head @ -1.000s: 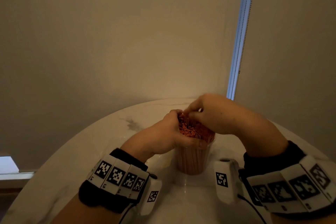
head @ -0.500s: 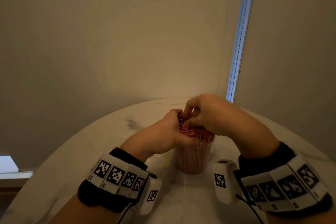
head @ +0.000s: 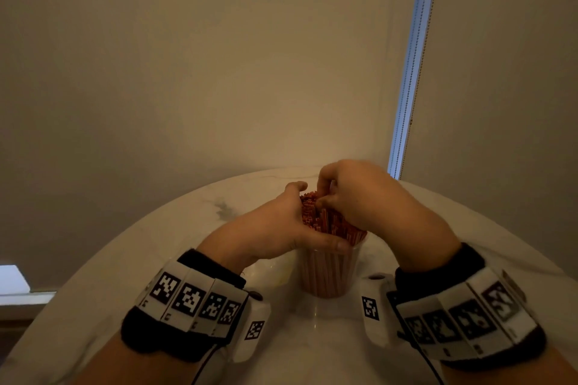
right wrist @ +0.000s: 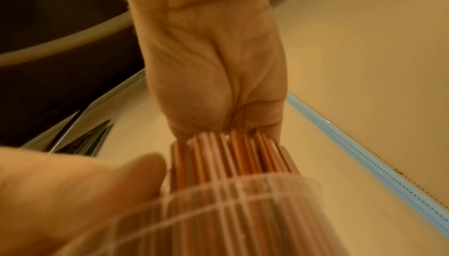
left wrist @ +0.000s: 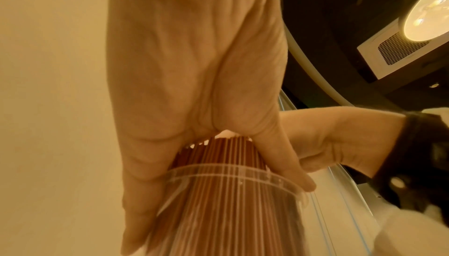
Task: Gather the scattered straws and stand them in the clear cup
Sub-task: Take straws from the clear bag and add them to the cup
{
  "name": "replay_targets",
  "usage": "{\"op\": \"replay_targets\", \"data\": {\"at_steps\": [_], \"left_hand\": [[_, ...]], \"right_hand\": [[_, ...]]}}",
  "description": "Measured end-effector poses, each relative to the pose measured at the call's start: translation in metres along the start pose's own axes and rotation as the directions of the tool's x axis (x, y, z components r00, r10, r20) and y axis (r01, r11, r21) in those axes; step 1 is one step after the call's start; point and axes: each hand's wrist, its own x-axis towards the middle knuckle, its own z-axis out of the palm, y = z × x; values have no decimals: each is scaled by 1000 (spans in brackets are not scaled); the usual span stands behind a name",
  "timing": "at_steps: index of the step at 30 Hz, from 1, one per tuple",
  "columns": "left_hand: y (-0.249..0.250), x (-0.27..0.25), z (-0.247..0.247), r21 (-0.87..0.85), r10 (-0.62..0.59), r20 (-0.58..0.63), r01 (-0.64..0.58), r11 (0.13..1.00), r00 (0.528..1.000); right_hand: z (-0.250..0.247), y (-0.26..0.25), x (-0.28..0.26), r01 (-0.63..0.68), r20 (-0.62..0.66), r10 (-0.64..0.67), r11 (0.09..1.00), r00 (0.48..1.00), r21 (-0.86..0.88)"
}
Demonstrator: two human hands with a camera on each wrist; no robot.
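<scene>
The straws (head: 328, 223) stand packed upright in the clear cup (head: 327, 275), a dense red-orange bundle whose tops rise above the rim and lean a little toward eleven o'clock. The cup sits on the white marble table (head: 156, 259), just ahead of my wrists and slightly right of the middle of my view.

My left hand (head: 275, 225) wraps the bundle from the nine o'clock side: my thumb lies across the near face at the rim, and my fingers curl around the far side, their tips showing at the top of the straws. From the left wrist camera, my palm (left wrist: 194, 68) presses against the straws (left wrist: 218, 154) right where the cup's rim (left wrist: 230, 175) rings them.

My right hand (head: 359, 194) comes down on the tops from the two o'clock side, fingers bent and pinching among the upper ends of the straws. In the right wrist view, my palm (right wrist: 213, 77) sits over the straw ends (right wrist: 230, 154) and the blurred cup wall (right wrist: 218, 212) fills the lower part; which straws my fingers hold there I cannot tell.

Both wrists carry black bands with white marker tiles, the left band (head: 187, 300) at seven o'clock from the cup and the right band (head: 463, 316) at four o'clock. Behind the table rises a plain beige wall (head: 219, 72), with a pale blue strip (head: 413, 56) running up at one o'clock.
</scene>
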Motion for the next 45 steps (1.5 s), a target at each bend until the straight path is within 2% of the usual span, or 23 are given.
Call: {"op": "replay_targets", "data": {"at_steps": [2,5,9,13,16,18,20,23,25,28,30,32,35,39,45], "left_hand": [[-1,1,-3,26,-8,-3,8,1000,1000],[3,-3,-13,85,-9,4,8,996,1000],[21,-21,-38,125,29,-67,-21,992,997],[27,-41,-64,75,59,-212,-44,996,976],[13,-54,-87,116,-6,-271,39,993,963],[-6,-62,-102,183,-99,-275,153,971,956],[-28,-70,-115,277,-219,-252,287,917,943],[-62,-82,-125,500,-387,-239,455,737,891],[-81,-87,-123,590,-482,-231,516,622,845],[-101,-87,-115,668,-545,-198,519,533,815],[-108,-82,-109,666,-544,-192,516,539,817],[-112,-78,-107,663,-527,-200,510,548,826],[-118,-74,-105,637,-523,-199,515,574,829],[-116,-74,-105,691,-494,-214,488,533,843],[-112,-76,-105,760,-498,-171,435,483,850]], "right_hand": [[3,-4,0,-1,-29,-2,996,1000,-94],[-3,-2,-3,25,33,-20,987,999,-160],[-15,3,-12,27,83,-27,1000,996,-3],[-21,-5,-16,56,-55,-51,995,997,79],[-25,-22,-27,124,-97,-109,978,989,167],[-22,-40,-37,144,-48,-137,968,989,204],[-12,-60,-46,144,72,-160,970,984,197],[18,-89,-46,227,331,-205,974,921,-26],[44,-104,-38,312,407,-222,935,886,-170],[78,-112,-20,308,373,-185,902,909,-302],[95,-110,-7,297,335,-185,899,924,-323],[105,-111,2,278,350,-168,916,921,-289],[113,-115,6,248,440,-138,947,887,-205],[116,-116,4,240,509,-127,957,851,-163],[119,-129,-3,298,616,-76,916,784,-267]]}}
